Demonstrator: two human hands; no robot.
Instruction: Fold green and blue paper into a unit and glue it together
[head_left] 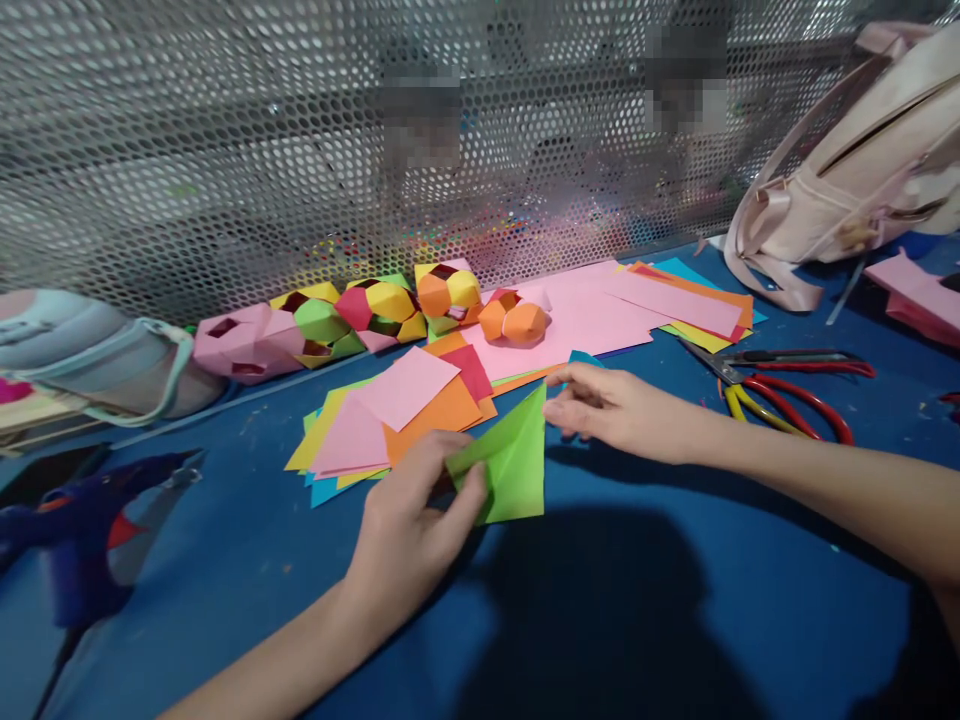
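Observation:
My left hand (427, 505) pinches the left corner of a bright green paper sheet (517, 470) between thumb and fingers. The sheet has a crease running through it and is held tilted above the blue table. At its upper right corner, the bent fingertips of my right hand (600, 405) close on the paper's edge. Just behind the sheet lies a fanned pile of coloured paper squares (420, 390) in pink, orange, yellow and blue.
Folded paper balls (375, 310) line the mesh wall (300, 150). A glue gun (82, 530) lies at left, near a pale bag (97, 350). Scissors (780, 395) and pink sheets (577, 300) lie to the right, with a backpack (862, 160) beyond.

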